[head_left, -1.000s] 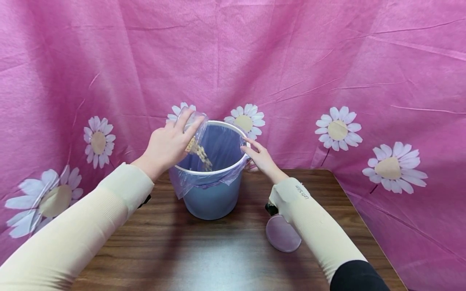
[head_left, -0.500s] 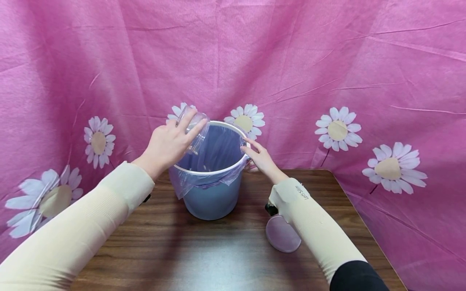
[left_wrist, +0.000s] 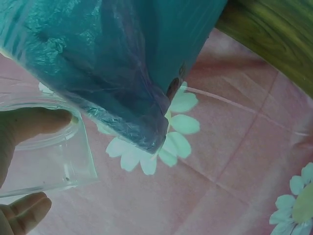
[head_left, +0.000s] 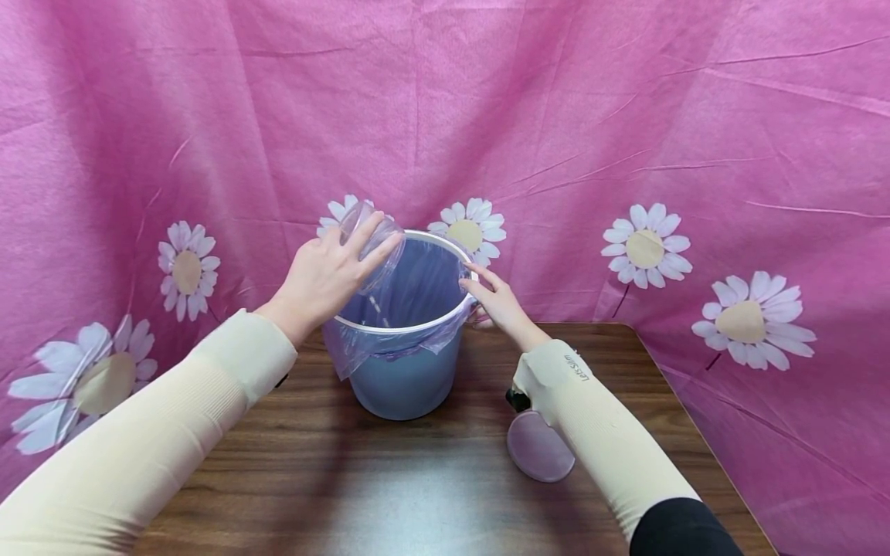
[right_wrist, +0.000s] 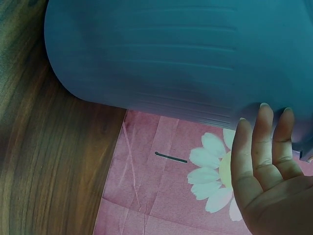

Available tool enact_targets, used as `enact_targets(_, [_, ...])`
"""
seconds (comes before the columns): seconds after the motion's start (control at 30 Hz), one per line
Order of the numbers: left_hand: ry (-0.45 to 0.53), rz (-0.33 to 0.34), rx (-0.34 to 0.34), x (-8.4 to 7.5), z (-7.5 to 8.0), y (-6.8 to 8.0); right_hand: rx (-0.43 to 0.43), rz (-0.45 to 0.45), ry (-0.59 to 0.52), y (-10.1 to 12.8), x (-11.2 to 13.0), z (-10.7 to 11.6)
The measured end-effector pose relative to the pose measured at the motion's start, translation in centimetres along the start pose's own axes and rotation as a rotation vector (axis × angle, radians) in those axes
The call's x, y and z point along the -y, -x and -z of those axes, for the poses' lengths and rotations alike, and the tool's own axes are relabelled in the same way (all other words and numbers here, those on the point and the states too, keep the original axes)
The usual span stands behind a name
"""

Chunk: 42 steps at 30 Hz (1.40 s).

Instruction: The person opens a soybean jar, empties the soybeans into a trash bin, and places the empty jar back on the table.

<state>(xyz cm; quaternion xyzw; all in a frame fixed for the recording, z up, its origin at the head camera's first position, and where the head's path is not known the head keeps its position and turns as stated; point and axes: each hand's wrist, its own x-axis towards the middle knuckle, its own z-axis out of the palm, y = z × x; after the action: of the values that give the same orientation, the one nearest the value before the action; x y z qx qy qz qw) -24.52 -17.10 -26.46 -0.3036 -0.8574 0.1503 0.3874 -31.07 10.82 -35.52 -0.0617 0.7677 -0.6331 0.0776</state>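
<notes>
My left hand (head_left: 318, 274) grips a clear plastic jar (left_wrist: 63, 164), tipped mouth-down over the left side of a blue trash can (head_left: 405, 386). In the left wrist view the thumb lies across the jar near its rim, and the jar looks nearly emptied. A few small pale pieces (head_left: 375, 306) drop below it inside the can. A translucent purple bag (head_left: 354, 351) lines the can and folds over its white rim. On the can's right side my right hand (head_left: 504, 305) holds the rim, thumb on top and the other fingers against the outer wall. The can's bottom inside is hidden.
A round, translucent pinkish lid (head_left: 541, 448) lies on the wooden table (head_left: 278, 471), close to the right forearm. Behind the table hangs a pink cloth (head_left: 556, 116) with white daisies. The table's right edge runs beside the right arm.
The stream of tan pieces from the jar has thinned to a few, and the jar's contents have run out into the can. The left hand tips the jar slightly further; the right hand stays put.
</notes>
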Motion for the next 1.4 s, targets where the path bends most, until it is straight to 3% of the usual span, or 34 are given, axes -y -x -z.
enact_targets(0.4, [0.08,0.095,-0.038,0.0,0.0,0.2,0.001,-0.003,-0.014,0.2,0.2,-0.1])
enact_targets(0.53, [0.066,0.066,-0.106,0.1,-0.2,0.2,-0.003,-0.006,-0.016,0.2,0.2,-0.1])
enact_targets(0.67, [0.041,-0.009,-0.18,0.0,-0.6,0.3,-0.005,-0.008,-0.008,0.2,0.2,-0.1])
enact_targets(0.83, [0.028,-0.039,-0.106,-0.4,-1.3,1.0,-0.008,-0.012,-0.01,0.1,0.1,-0.1])
enact_targets(1.0, [0.067,0.032,-0.07,-0.7,-1.2,1.4,-0.003,-0.008,-0.009,0.2,0.1,-0.1])
enact_targets(1.2, [0.19,0.188,-0.002,-1.1,-0.5,1.1,-0.012,-0.009,-0.014,0.1,0.1,0.0])
enact_targets(1.4, [0.201,0.259,-0.048,-1.6,-0.1,0.9,-0.01,-0.014,-0.025,0.1,0.2,0.0])
